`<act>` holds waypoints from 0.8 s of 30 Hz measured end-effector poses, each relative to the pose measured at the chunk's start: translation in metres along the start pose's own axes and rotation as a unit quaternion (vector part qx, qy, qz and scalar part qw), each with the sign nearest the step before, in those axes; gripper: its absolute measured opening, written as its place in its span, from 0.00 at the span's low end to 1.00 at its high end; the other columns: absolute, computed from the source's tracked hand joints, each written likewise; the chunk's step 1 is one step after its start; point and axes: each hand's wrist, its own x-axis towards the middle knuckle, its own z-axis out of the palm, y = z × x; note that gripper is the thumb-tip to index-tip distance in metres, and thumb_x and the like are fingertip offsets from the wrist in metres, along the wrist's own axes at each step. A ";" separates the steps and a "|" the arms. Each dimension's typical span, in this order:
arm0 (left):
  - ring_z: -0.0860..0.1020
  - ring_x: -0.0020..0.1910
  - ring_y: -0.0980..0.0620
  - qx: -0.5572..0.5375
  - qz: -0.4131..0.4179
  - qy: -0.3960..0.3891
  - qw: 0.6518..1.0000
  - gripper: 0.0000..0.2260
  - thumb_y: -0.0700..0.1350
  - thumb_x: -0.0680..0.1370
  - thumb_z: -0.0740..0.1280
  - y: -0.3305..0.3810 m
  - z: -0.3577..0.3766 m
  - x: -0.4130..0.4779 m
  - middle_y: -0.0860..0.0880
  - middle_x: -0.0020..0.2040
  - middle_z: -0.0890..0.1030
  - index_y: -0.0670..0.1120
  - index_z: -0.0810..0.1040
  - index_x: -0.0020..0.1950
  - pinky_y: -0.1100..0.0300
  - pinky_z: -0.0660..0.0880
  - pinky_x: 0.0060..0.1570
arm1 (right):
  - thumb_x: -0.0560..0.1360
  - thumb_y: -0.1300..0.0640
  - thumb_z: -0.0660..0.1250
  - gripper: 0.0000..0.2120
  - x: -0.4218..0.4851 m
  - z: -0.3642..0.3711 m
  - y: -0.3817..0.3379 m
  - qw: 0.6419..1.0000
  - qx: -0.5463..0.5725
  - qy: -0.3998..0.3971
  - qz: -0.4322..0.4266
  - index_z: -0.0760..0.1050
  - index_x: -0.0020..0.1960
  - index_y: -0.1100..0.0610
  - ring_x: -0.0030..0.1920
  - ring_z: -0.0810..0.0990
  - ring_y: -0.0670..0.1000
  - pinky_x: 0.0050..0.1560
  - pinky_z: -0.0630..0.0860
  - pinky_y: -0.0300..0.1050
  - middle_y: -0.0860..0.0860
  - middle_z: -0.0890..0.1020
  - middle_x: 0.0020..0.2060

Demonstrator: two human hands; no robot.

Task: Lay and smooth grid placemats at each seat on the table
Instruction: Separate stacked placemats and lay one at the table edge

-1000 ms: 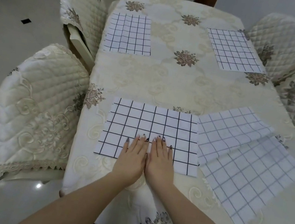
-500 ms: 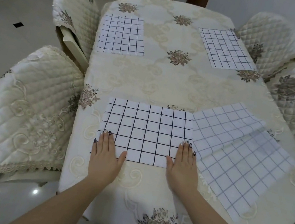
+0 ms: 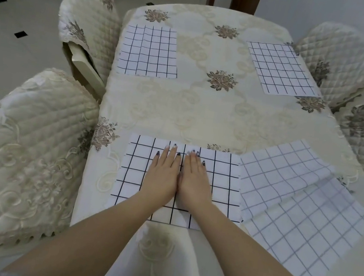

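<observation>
A person's two bare hands lie flat, side by side, on a white cloth placemat with a bold black grid point(image 3: 136, 173). It sits at the middle of the near edge of a table point(image 3: 205, 110) covered in a cream embroidered cloth.

The left hand point(image 3: 162, 175) and right hand point(image 3: 194, 181) touch along their inner edges at the middle of the mat. Palms are down and fingers straight and released, gripping nothing. The fingertips come close to the mat's far edge.

Half a second earlier the hands were spread apart at the mat's two near corners. Now they have come together and moved further onto it. The mat itself has kept its place.

Just beside it, toward the table's near right corner, two white placemats with thin grey grid lines point(image 3: 285, 203) overlap at an angle, unchanged. A far-left grid placemat point(image 3: 149, 51) and a far-right grid placemat point(image 3: 281, 70) lie at the far corners as before. Quilted cream chair covers point(image 3: 23, 159) line the table's left and right edges.
</observation>
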 end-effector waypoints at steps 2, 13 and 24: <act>0.40 0.78 0.47 -0.001 0.009 -0.015 1.000 0.27 0.46 0.82 0.54 -0.004 0.002 0.012 0.46 0.79 0.43 0.45 0.47 0.79 0.51 0.44 0.76 | 0.80 0.58 0.56 0.34 0.013 0.004 -0.001 1.000 -0.013 -0.016 -0.011 0.41 0.78 0.62 0.78 0.41 0.54 0.77 0.40 0.48 0.57 0.43 0.78; 0.40 0.78 0.51 -0.015 -0.030 0.007 0.999 0.28 0.60 0.77 0.36 -0.033 0.027 0.021 0.53 0.79 0.44 0.57 0.45 0.78 0.47 0.38 0.75 | 0.79 0.39 0.36 0.34 0.022 0.019 0.025 1.000 -0.027 0.003 0.012 0.40 0.78 0.57 0.78 0.39 0.49 0.76 0.36 0.48 0.51 0.41 0.78; 0.52 0.78 0.46 -0.028 -0.145 0.069 0.987 0.30 0.62 0.78 0.46 -0.089 0.028 -0.014 0.48 0.79 0.56 0.51 0.56 0.78 0.42 0.48 0.74 | 0.77 0.34 0.35 0.37 -0.006 0.006 0.086 0.992 -0.063 0.009 0.109 0.32 0.77 0.56 0.77 0.35 0.49 0.76 0.36 0.51 0.51 0.36 0.77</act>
